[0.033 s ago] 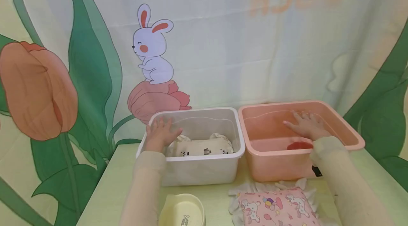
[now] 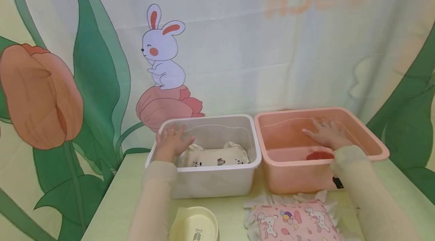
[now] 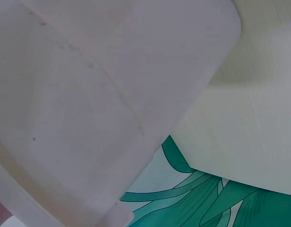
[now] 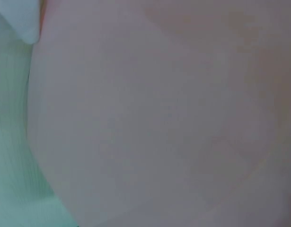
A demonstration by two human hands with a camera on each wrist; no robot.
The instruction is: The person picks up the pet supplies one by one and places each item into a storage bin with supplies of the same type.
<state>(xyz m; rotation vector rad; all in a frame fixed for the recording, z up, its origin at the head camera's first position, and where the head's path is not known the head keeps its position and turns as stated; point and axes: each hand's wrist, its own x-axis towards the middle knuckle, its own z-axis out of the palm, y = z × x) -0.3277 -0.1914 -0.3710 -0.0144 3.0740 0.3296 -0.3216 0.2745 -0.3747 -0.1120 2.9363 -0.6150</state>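
Fingers spread, my left hand (image 2: 171, 144) is over the left side of the white bin (image 2: 214, 182). Inside that bin lies a small cream pillow (image 2: 214, 156) with dark animal prints. My right hand (image 2: 327, 135) has its fingers spread above the pink bin (image 2: 295, 176), with the forearm crossing its front rim. A red thing (image 2: 319, 155) shows on that bin's floor, partly hidden by the sleeve. In the left wrist view the white bin's wall (image 3: 88, 118) fills much of the picture; in the right wrist view a dim, close bin wall (image 4: 126, 123) does.
The bins stand side by side on a pale green table (image 2: 115, 203). In front are a pale yellow dish (image 2: 195, 218) and a pink unicorn-print pillow (image 2: 289, 226) with a white ruffle. Behind hangs a cloth (image 2: 238, 63) printed with tulips and a rabbit.
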